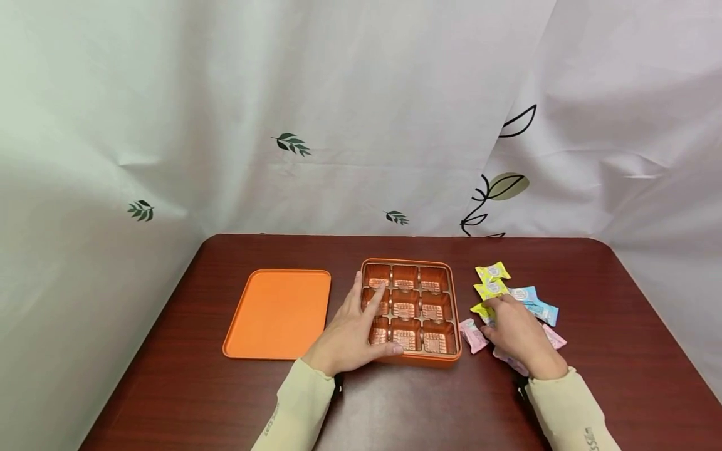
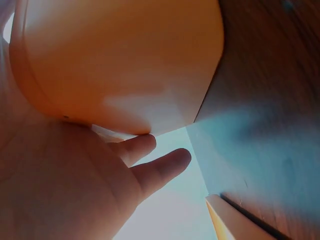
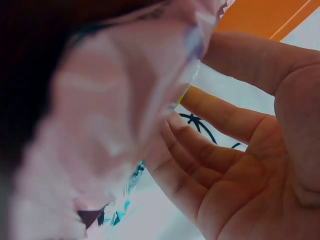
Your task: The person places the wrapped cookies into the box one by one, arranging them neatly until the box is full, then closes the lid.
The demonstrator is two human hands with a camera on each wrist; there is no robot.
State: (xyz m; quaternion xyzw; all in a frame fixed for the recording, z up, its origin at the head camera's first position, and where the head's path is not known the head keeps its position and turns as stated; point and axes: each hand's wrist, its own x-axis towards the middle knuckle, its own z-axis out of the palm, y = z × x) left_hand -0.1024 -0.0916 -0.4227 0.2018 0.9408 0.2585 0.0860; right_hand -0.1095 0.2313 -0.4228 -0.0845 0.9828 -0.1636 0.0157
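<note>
An orange box [image 1: 454,282] with a copper-coloured tray of square compartments stands mid-table. My left hand [image 1: 351,332] rests over its left side with the fingers spread, the thumb along the near rim. In the left wrist view the box's outer wall [image 2: 130,60] is beside the palm. To the right, my right hand [image 1: 516,329] is over a pile of small wrapped packets, fingers slightly bent and thumb apart, close to a yellow packet [image 1: 484,311]. A large pink packet [image 3: 110,110] hides part of its fingertips in the right wrist view; no grip shows.
Left of the box lies an orange lid [image 1: 279,313], flat on the dark red table [image 1: 186,382]. Other yellow packets [image 1: 492,272], blue packets [image 1: 544,311] and pink packets [image 1: 474,336] lie right of the box. A pale patterned curtain [image 1: 350,113] hangs behind the table.
</note>
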